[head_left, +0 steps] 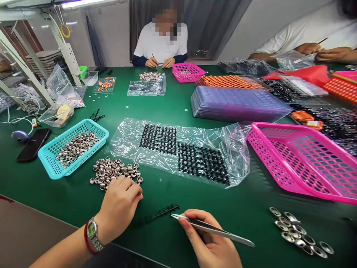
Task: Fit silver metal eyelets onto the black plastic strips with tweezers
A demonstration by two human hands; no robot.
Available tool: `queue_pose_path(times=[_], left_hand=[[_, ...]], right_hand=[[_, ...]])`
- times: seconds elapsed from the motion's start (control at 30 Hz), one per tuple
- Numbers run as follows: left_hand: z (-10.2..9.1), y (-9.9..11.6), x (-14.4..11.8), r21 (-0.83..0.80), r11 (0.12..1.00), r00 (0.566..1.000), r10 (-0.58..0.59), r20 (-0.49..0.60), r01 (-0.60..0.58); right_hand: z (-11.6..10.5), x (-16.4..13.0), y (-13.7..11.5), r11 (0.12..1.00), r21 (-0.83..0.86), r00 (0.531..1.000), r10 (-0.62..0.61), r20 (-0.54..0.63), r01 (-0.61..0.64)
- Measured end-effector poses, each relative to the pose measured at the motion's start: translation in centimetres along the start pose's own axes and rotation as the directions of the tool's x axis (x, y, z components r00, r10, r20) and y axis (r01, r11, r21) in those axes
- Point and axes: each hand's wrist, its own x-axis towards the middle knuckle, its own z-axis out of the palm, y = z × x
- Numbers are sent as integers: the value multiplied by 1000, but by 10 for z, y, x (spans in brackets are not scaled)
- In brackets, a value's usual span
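Observation:
My right hand [213,238] holds a pair of tweezers [223,232]. Their white tips sit close to the end of a thin black plastic strip with small prongs [160,213], which lies on the green table. My left hand [119,206], wearing a watch, is closed in a pinch beside a pile of small silvery metal rings [111,171]; what its fingertips hold is hidden. Behind, a clear plastic bag [128,143] lies flat with two grids of black parts [203,162] on it. Larger oval metal rings [295,234] lie loose at the right.
A turquoise basket [48,163] of metal rings stands left, beside a dark phone [34,145]. A pink basket [281,175] stands right. Stacked clear trays [237,104] are behind. Two people [160,41] work across the table, one with a small pink basket [188,77] nearby.

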Motion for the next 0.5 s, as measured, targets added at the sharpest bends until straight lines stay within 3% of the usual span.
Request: queue_pose_path(times=[0.1, 0.17, 0.37, 0.43, 0.5], left_hand=[[-6, 9, -10, -224, 975, 999, 4, -49, -15], [-8, 16, -20, -426, 905, 998, -35, -51, 10], [15, 28, -56, -815, 541, 976, -174, 133, 207], [23, 30, -65, -865, 417, 954, -221, 202, 280], [23, 32, -69, -868, 364, 933, -253, 258, 338]], right_hand=[[2, 0, -1, 1000, -12, 1000, -23, -2, 23], [3, 0, -3, 999, -13, 999, -42, -15, 42], [1, -2, -7, 998, 19, 996, -60, -68, 62], [4, -8, -11, 994, 68, 993, -74, -92, 80], [12, -18, -18, 980, 163, 987, -92, -130, 113]])
